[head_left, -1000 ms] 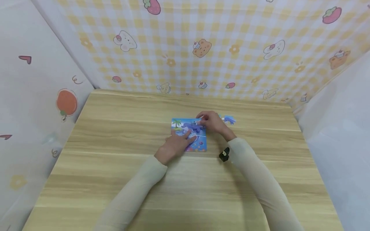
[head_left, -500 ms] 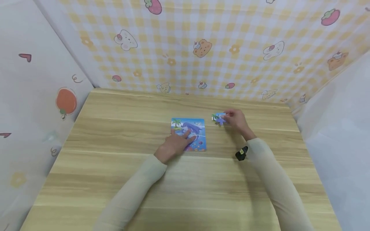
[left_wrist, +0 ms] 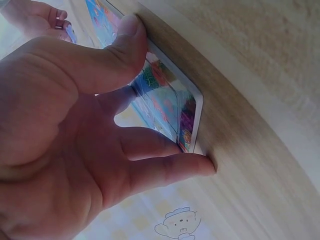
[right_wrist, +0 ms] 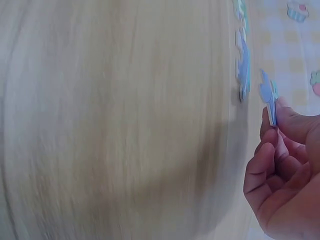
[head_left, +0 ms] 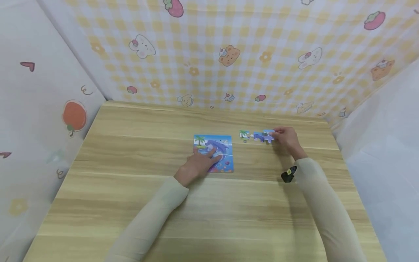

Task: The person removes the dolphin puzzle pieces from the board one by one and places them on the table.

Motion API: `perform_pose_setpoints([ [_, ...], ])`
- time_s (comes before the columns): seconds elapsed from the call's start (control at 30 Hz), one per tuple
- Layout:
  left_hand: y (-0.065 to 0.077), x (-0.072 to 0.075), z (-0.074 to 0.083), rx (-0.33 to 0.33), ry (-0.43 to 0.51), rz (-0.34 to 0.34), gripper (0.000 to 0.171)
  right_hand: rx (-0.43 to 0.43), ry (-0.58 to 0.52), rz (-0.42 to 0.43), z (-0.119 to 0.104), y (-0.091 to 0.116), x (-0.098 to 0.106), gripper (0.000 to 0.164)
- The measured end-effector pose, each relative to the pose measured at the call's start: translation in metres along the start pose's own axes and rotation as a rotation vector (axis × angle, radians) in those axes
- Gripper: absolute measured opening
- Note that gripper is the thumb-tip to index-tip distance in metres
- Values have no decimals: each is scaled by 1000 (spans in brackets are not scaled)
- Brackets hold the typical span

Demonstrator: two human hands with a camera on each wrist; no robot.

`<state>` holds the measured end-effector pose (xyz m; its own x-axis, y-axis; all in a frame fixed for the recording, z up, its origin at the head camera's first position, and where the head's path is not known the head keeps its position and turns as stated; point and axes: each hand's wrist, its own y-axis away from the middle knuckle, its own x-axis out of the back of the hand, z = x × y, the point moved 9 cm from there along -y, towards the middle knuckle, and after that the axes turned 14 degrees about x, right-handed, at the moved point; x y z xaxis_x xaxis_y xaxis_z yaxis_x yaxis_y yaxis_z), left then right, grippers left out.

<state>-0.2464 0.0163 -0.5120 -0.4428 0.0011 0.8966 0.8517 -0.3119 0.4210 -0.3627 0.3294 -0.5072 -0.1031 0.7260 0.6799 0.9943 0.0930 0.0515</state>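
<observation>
A square dolphin picture board (head_left: 227,165) with a palm tree in its corner lies flat on the table. My left hand (head_left: 198,163) rests on its lower left part with fingers spread; in the left wrist view the thumb (left_wrist: 131,42) lies on its face and a finger reaches past its edge to the tabletop. To the right, my right hand (head_left: 288,140) pinches a blue puzzle piece (head_left: 269,135) between thumb and fingertips. The right wrist view shows this puzzle piece (right_wrist: 268,95) held edge-on, raised off the table. A dolphin-head piece (head_left: 258,137) lies just left of it.
A palm-tree piece (head_left: 244,134) lies between the board and the dolphin-head piece. The wooden table (head_left: 209,218) meets a yellow checked cloth wall (head_left: 209,72) at the back, with white sheets at both sides. A small black device (head_left: 288,174) sits at the right wrist.
My right hand has moved rightward from the board's upper right corner, past the palm-tree piece, to the dolphin-head piece, carrying the puzzle piece. My left hand stays in place.
</observation>
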Motion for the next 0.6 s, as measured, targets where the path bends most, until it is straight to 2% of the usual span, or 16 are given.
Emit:
perform_pose_setpoints([
  [0.33, 0, 0, 3, 19, -14, 16, 54, -46, 90, 0, 18, 2, 6, 30],
  [0.6, 1, -1, 1, 22, -48, 29, 57, -21, 216, 3, 7, 3, 4, 28],
])
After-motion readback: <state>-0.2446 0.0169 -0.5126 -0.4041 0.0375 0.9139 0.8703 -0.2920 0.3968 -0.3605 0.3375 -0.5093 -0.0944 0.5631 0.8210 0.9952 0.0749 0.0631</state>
